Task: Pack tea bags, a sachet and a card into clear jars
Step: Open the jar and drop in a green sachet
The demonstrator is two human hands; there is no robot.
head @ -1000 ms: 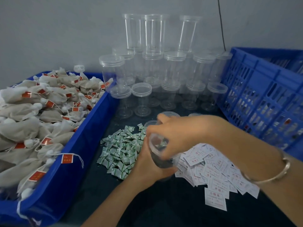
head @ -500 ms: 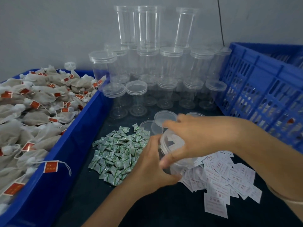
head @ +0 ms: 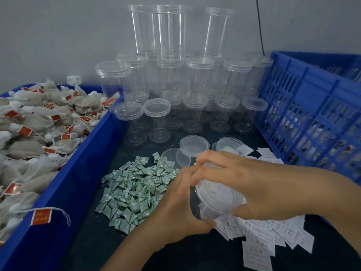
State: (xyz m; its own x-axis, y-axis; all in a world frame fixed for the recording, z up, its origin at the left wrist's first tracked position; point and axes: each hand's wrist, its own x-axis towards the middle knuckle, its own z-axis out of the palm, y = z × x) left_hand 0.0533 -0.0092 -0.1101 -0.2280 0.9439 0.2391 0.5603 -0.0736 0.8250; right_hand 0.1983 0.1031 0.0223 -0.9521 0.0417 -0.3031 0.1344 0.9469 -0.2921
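Dark tabletop (head: 195, 257) across the lower middle of the frame, bearing a blue tub (head: 82, 165) along the left edge, a slatted blue crate (head: 312, 106) at the right, stacked clear jars (head: 197, 79) at upper centre, loose lids (head: 193, 145) just in front, green sachets (head: 134, 190) heaped at centre and white cards (head: 273, 239) at lower right.

Two blue containers on a dark counter (head: 195, 255)
A solid-walled blue bin (head: 78, 173) stood at the left and a slotted blue crate (head: 312, 98) at the right, well apart. Behind them rose a plain grey wall (head: 58, 36), and a thin black cable (head: 260, 26) ran down it to behind the crate's far rim.
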